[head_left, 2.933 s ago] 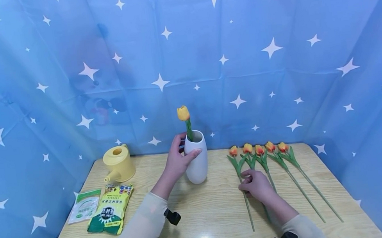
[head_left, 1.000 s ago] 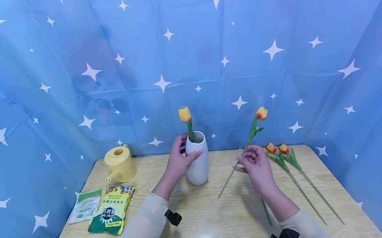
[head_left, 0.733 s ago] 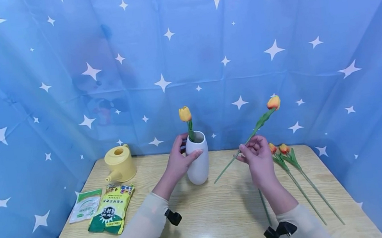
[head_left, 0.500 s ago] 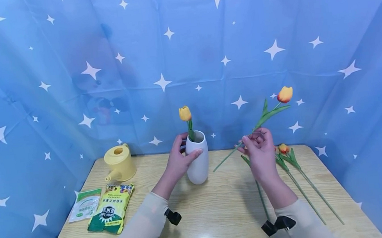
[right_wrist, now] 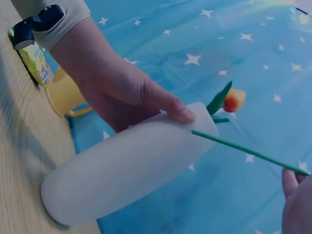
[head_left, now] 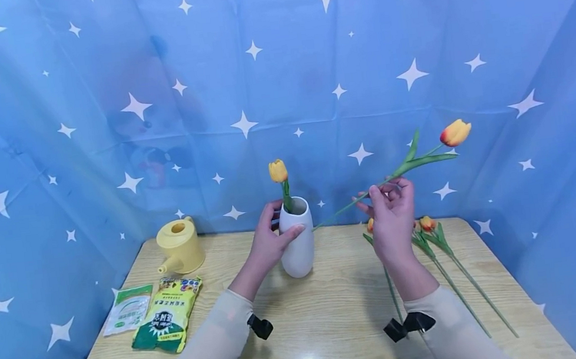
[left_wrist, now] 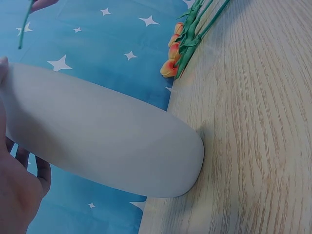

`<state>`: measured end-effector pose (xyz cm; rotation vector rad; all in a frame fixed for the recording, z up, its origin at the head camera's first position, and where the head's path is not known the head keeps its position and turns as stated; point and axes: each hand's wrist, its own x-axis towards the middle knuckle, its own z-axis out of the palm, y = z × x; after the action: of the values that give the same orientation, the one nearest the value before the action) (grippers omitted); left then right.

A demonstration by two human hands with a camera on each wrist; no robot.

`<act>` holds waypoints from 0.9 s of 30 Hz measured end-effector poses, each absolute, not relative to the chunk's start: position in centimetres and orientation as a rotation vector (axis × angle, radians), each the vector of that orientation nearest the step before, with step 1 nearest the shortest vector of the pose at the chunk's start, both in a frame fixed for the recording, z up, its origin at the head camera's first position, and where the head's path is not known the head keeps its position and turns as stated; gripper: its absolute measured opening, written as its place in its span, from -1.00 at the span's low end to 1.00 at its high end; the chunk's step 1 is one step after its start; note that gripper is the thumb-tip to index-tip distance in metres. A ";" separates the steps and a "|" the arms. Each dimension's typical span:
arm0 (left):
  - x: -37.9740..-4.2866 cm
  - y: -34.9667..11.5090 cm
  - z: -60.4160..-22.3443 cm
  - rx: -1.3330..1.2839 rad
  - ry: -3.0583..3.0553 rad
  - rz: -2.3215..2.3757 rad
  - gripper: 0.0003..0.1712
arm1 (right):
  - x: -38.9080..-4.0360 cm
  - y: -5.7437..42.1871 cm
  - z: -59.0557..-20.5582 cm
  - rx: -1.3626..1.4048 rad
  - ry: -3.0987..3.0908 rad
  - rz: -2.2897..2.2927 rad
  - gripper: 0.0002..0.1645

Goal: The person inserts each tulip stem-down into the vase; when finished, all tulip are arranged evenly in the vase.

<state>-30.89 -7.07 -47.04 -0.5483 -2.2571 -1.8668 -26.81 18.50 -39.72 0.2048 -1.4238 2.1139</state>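
Observation:
A white vase stands on the wooden table, and my left hand grips it near the rim, thumb in front and fingers behind. One yellow tulip stands in the vase. My right hand pinches the green stem of an orange-yellow tulip in the air, right of the vase. Its bloom points up and right; the stem's lower tip overlaps the vase's right side in the head view. In the right wrist view the stem has its tip close to the rim by my left thumb.
More tulips lie on the table at the right, partly behind my right hand. A yellow watering can stands at the left. In front of it lie a yellow-green bag and a white-green packet.
My right hand has picked up a tulip from the table and raised it, tipping the bloom to the right and bringing the stem's end toward the vase. My left hand stays on the vase.

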 end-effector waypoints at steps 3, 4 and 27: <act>-30.9 -7.1 -47.0 -0.551 -2.258 -1.871 -0.20 | -27.0 18.3 -39.4 0.217 -1.380 2.111 -0.72; -30.9 -7.1 -47.0 -0.550 -2.260 -1.870 -0.20 | -27.0 18.3 -39.3 0.217 -1.370 2.108 -0.72; -30.8 -7.0 -47.1 -0.532 -2.257 -1.873 -0.18 | -28.3 16.4 -38.0 0.254 -1.243 2.110 -0.64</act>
<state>-30.84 -6.96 -47.12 -0.5320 -2.2572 -1.8731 -28.30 16.35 -37.95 0.2537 -1.2429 2.1101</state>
